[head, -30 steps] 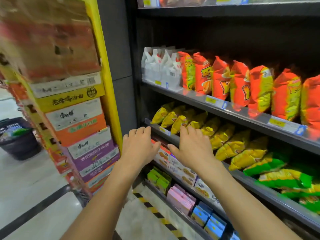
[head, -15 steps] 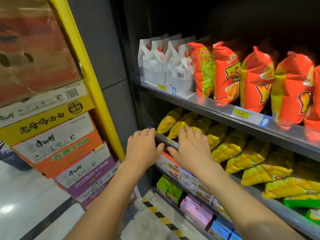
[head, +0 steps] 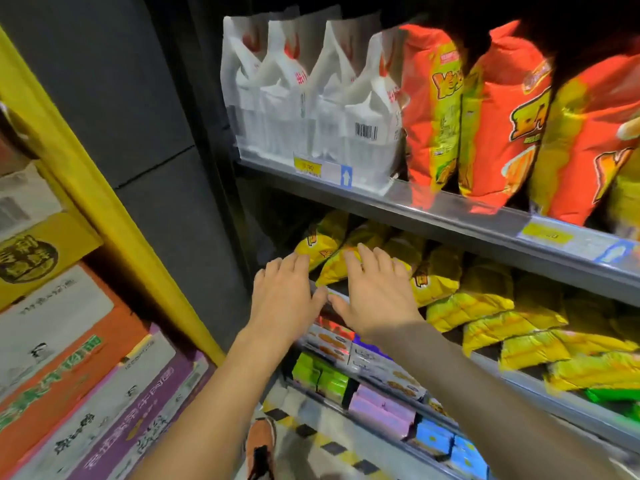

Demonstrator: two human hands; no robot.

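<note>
Both of my hands reach toward the left end of a shop shelf holding a row of yellow snack bags point(head: 446, 289). My left hand point(head: 284, 296) is flat with straight fingers, its tips at the leftmost yellow bag point(head: 320, 242). My right hand point(head: 375, 292) lies beside it, thumbs nearly touching, fingers straight over the second yellow bag point(head: 337, 268). Neither hand grips anything.
Above, a grey shelf point(head: 433, 209) carries white paper bags point(head: 311, 98) and orange snack bags point(head: 495, 116). Lower shelves hold biscuit boxes point(head: 332, 341), green packs point(head: 318, 375), pink packs point(head: 381, 410) and blue packs point(head: 436, 438). A stack of cartons point(head: 76, 358) and a yellow post point(head: 104, 209) stand left. A shoe point(head: 260, 441) is below.
The view has moved closer to the shelves. Both hands have gone forward from in front of the shelf edge to the leftmost yellow bags, still flat and side by side.
</note>
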